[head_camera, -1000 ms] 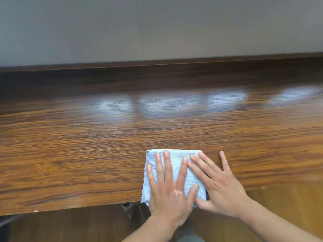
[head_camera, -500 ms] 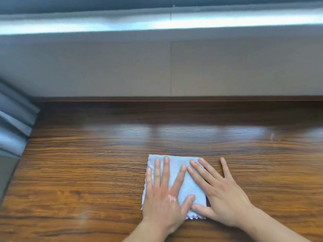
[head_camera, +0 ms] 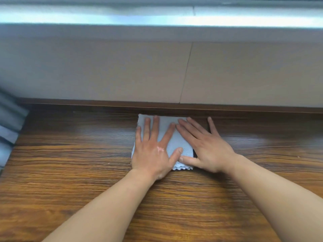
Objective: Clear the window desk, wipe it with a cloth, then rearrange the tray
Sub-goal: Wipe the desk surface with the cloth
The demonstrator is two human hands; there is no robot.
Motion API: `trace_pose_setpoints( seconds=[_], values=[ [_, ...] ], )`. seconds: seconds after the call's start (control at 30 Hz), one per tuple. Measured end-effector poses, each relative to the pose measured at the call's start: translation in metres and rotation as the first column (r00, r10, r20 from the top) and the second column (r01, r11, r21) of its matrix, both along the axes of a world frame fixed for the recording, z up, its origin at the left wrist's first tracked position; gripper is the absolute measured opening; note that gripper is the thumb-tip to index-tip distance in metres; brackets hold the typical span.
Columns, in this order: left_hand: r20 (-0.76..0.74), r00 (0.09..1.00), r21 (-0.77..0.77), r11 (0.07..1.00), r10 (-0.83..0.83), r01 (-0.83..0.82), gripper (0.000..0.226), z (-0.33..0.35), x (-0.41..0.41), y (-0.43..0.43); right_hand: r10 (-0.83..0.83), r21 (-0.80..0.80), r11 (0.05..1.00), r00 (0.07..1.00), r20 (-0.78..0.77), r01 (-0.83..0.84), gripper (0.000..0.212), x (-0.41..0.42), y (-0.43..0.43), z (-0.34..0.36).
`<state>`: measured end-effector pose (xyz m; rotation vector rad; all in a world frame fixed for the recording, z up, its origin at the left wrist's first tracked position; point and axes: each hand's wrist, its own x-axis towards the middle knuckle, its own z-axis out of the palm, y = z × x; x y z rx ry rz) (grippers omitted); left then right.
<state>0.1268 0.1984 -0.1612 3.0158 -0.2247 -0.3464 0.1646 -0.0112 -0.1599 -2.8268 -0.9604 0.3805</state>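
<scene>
From the head view, a pale blue folded microfibre cloth (head_camera: 165, 122) lies flat on the dark brown wood-grain bench (head_camera: 70, 172), its far edge up against the bench's back strip below a beige wall panel (head_camera: 97, 70). The left hand (head_camera: 153, 151) and right hand (head_camera: 206, 147) press down on it side by side. Each grip is wide, with fingers straight and spread. Grey curtain folds (head_camera: 8, 126) hang at the left.

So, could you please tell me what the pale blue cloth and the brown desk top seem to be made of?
The folded pale blue cloth looks like microfibre or terry: nubbly matte weave, zigzag-cut edge. The brown desk top looks like wood-grain laminate or varnished wood: streaky grain, glossy window reflections.
</scene>
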Motion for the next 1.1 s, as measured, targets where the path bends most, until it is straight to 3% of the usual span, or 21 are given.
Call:
trace_pose_setpoints(
  seconds=[0.33, 0.5, 0.7, 1.1],
  values=[
    [-0.003, 1.0, 0.005, 1.0, 0.015, -0.015, 0.081, 0.0, 0.008, -0.003, -0.012, -0.019, 1.0, 1.0, -0.026, 0.011, 0.096, 0.008, 0.0, 0.002],
    [0.005, 1.0, -0.107, 0.994, 0.009, -0.008, 0.091, 0.01, 0.005, 0.014, -0.057, 0.056, 0.997, 0.998, 0.018, 0.056, 0.099, -0.009, 0.008, 0.025],
    [-0.023, 1.0, -0.048, 0.999, -0.016, 0.015, 0.096, 0.005, 0.005, 0.041, -0.13, -0.048, 0.991, 0.99, -0.057, 0.128, 0.098, -0.026, 0.006, 0.01],
    [-0.049, 0.999, -0.002, 1.0, -0.006, 0.006, 0.094, 0.001, 0.005, 0.028, -0.11, -0.121, 0.987, 0.992, -0.066, 0.102, 0.101, -0.014, -0.008, 0.009]
  ],
)
